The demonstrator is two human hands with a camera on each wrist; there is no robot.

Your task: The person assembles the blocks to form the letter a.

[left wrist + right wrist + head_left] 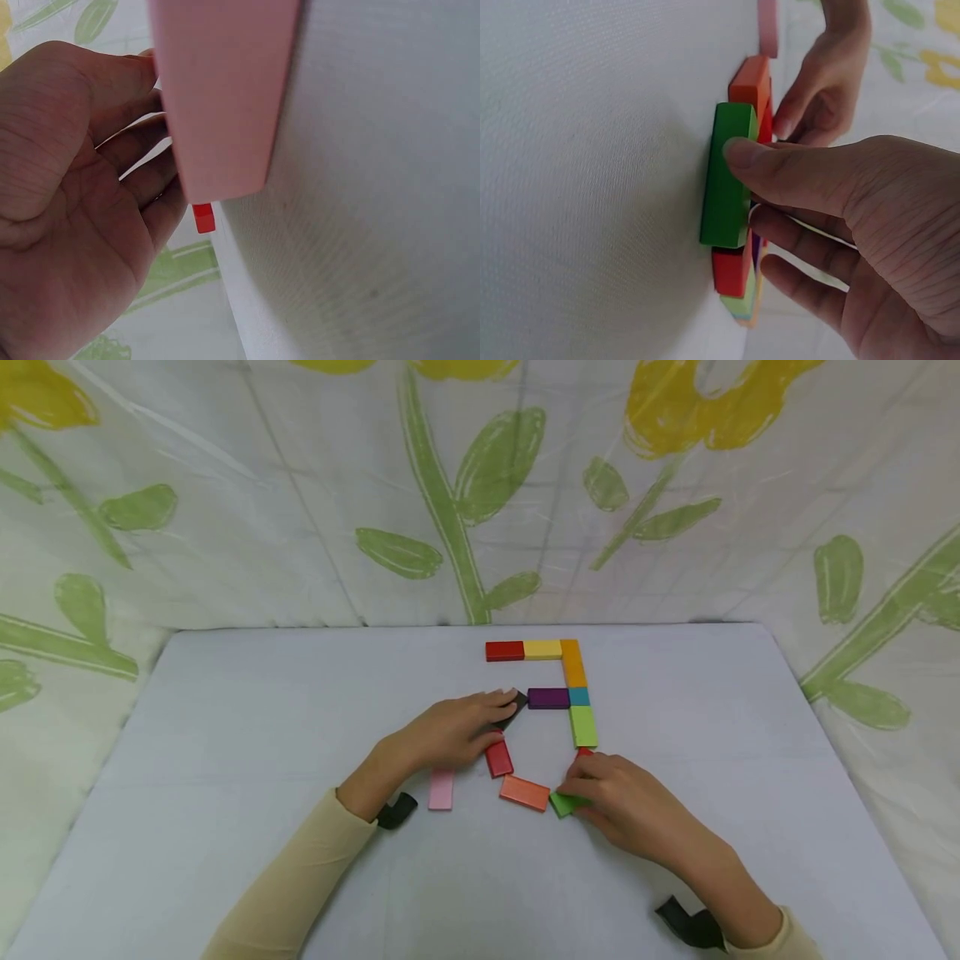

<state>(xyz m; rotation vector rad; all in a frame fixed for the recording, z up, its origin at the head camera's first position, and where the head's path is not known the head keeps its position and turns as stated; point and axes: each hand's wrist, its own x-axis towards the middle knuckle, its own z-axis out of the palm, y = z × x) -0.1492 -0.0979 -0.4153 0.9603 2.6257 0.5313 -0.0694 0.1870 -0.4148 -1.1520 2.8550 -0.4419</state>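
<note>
My right hand [626, 802] pinches a green block [727, 176], thumb on its near face and fingertips behind it. That block lies at the bottom of a loop, between a coral-orange block [524, 793] and a red block [731, 271] partly hidden by my fingers. Across the loop, my left hand [453, 729] rests its extended fingers on a slanted black block [511, 721]. Its thumb touches the top end of another red block [499, 762]. A purple block [548, 698] meets the black one's upper corner. Beside the left wrist lies a pink block [225, 97].
From the purple block the line runs through a blue block [579, 697] and a light green block [583, 727]. Above stand an amber block [573, 664], a yellow block [542, 650] and a red one. Behind the white table [225, 710] hangs a flower-printed curtain [300, 527].
</note>
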